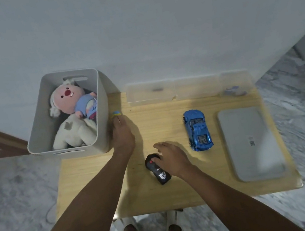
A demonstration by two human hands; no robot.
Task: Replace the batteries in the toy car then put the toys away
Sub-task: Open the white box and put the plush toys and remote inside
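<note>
Hands point(170, 158) over half-hidden remote point(158, 168)

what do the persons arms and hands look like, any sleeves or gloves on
Both forearms are bare up to the frame edge, with no sleeves showing. The left hand and right hand wear no gloves. No watch, bracelet or ring shows on the visible sides of the wrists and fingers.
</note>
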